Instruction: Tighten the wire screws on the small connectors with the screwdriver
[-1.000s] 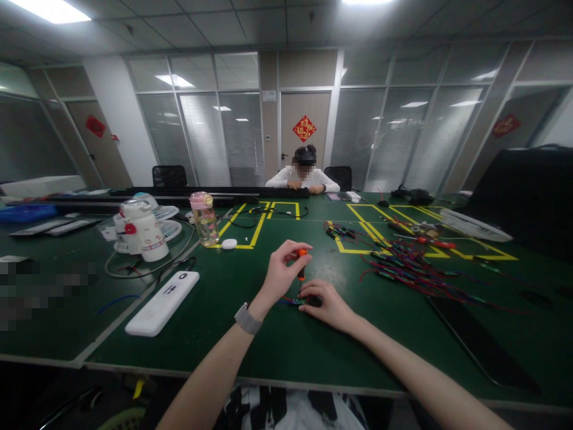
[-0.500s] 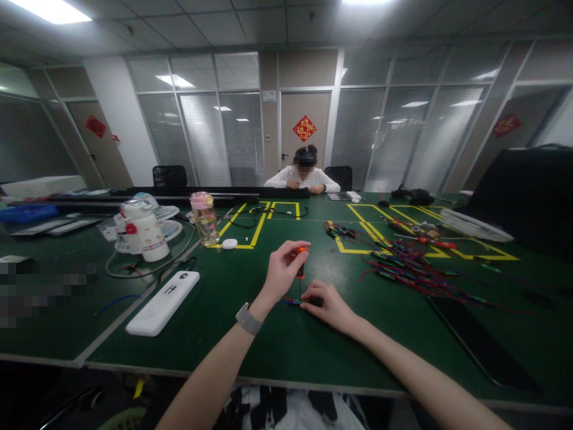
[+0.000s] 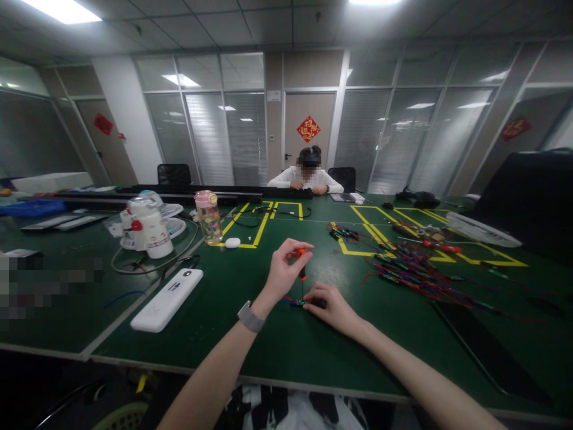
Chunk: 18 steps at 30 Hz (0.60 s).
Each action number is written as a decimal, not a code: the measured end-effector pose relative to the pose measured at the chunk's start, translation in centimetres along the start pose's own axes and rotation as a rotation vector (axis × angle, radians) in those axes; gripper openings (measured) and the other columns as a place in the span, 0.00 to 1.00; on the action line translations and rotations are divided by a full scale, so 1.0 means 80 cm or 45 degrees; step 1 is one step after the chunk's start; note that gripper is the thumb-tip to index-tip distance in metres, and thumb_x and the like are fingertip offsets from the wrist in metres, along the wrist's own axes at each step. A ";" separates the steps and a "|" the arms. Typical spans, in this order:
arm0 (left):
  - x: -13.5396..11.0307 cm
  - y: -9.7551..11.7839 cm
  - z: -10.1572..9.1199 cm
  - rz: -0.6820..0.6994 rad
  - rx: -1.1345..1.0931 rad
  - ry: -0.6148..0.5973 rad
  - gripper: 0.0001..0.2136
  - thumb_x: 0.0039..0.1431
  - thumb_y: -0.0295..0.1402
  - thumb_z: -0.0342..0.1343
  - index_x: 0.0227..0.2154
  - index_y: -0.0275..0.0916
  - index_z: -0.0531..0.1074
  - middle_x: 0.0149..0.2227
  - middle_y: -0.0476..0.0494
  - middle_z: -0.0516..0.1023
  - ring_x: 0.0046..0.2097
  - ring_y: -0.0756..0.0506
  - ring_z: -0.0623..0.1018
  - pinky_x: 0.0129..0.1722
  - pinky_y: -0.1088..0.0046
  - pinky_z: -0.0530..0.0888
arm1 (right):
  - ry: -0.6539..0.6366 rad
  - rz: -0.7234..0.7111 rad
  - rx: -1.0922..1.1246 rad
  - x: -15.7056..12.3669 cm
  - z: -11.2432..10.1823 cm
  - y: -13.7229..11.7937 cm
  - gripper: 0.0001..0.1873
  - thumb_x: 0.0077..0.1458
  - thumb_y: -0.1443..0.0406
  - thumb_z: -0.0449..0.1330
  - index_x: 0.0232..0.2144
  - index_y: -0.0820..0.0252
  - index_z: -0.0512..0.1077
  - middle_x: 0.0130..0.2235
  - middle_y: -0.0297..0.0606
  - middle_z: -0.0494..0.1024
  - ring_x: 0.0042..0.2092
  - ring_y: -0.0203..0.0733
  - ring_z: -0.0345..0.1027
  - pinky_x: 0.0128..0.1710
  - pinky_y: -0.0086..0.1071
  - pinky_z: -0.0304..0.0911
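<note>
My left hand (image 3: pixel 283 272) pinches the orange-and-black handle of a small screwdriver (image 3: pixel 302 266) held upright, its tip down on a small wired part (image 3: pixel 296 301) on the green table (image 3: pixel 277 340). My right hand (image 3: pixel 331 304) lies on the table just right of the tip, its fingers pressed down on that part, which shows blue and red wires. A grey watch sits on my left wrist.
A pile of red and blue wired parts (image 3: pixel 412 269) lies to the right. To the left are a white flat device (image 3: pixel 168 298), a pink-lidded bottle (image 3: pixel 208 216) and a white jug (image 3: pixel 150 227). A person (image 3: pixel 307 176) sits at the far end. Yellow tape lines mark the table.
The view has shifted slightly to the left and down. Both hands keep their hold on the screwdriver and the part; the left fingers have shifted a little on the handle.
</note>
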<state>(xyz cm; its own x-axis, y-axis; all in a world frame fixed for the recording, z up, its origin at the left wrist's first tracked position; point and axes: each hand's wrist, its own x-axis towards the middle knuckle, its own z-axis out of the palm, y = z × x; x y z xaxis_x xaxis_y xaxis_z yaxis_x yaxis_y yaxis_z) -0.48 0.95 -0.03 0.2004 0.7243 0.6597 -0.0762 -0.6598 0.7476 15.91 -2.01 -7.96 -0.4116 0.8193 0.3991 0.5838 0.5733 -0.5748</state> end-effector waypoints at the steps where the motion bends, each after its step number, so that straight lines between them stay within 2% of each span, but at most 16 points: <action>1: 0.000 0.000 0.000 0.016 0.021 0.014 0.07 0.56 0.34 0.58 0.36 0.38 0.77 0.36 0.44 0.73 0.36 0.49 0.74 0.34 0.76 0.71 | 0.000 -0.001 -0.002 0.000 0.000 0.000 0.05 0.54 0.66 0.62 0.33 0.59 0.78 0.33 0.37 0.73 0.34 0.39 0.68 0.35 0.31 0.64; 3: -0.001 0.000 0.001 0.004 0.033 -0.005 0.09 0.58 0.35 0.56 0.39 0.39 0.77 0.39 0.44 0.72 0.38 0.49 0.73 0.35 0.75 0.71 | -0.002 -0.004 -0.002 0.000 0.000 0.000 0.05 0.54 0.66 0.62 0.33 0.59 0.78 0.33 0.37 0.73 0.35 0.39 0.68 0.36 0.31 0.64; 7: -0.001 -0.001 0.002 -0.079 -0.085 -0.170 0.16 0.65 0.35 0.46 0.52 0.42 0.71 0.47 0.41 0.73 0.45 0.47 0.75 0.43 0.72 0.72 | -0.015 0.005 0.007 0.000 0.000 0.000 0.05 0.54 0.66 0.62 0.34 0.60 0.78 0.33 0.37 0.73 0.35 0.39 0.68 0.36 0.31 0.64; 10: -0.001 -0.002 0.002 -0.156 -0.213 -0.243 0.17 0.65 0.35 0.47 0.55 0.41 0.68 0.47 0.40 0.75 0.45 0.46 0.76 0.44 0.70 0.73 | -0.011 0.009 0.013 0.000 -0.001 -0.001 0.05 0.54 0.66 0.62 0.33 0.60 0.77 0.33 0.37 0.72 0.34 0.39 0.68 0.35 0.31 0.64; 12: -0.001 -0.003 0.002 -0.143 -0.172 -0.203 0.16 0.62 0.36 0.51 0.51 0.40 0.71 0.42 0.41 0.76 0.41 0.46 0.77 0.41 0.71 0.73 | -0.006 0.004 0.013 0.000 -0.001 -0.002 0.05 0.54 0.67 0.62 0.33 0.60 0.77 0.33 0.37 0.72 0.34 0.39 0.68 0.35 0.31 0.64; 15: -0.002 -0.002 0.002 -0.022 0.053 -0.047 0.11 0.56 0.35 0.59 0.42 0.39 0.76 0.37 0.45 0.73 0.38 0.48 0.75 0.38 0.73 0.73 | -0.014 0.015 0.007 0.001 -0.001 -0.004 0.05 0.54 0.67 0.62 0.33 0.60 0.77 0.33 0.37 0.72 0.34 0.39 0.68 0.35 0.31 0.64; 18: -0.003 0.000 0.001 0.016 0.172 -0.017 0.11 0.58 0.36 0.57 0.43 0.41 0.76 0.38 0.45 0.72 0.38 0.48 0.73 0.39 0.73 0.72 | -0.018 0.022 0.006 0.001 -0.002 -0.005 0.05 0.54 0.66 0.62 0.33 0.60 0.78 0.33 0.38 0.73 0.34 0.39 0.68 0.35 0.31 0.64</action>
<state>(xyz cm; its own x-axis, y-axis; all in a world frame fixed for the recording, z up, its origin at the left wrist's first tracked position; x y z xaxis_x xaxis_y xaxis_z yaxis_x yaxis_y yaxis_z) -0.45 0.81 -0.19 0.2134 0.7136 0.6672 0.0532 -0.6904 0.7214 15.74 -2.14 -7.59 -0.4113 0.8290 0.3790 0.5877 0.5590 -0.5849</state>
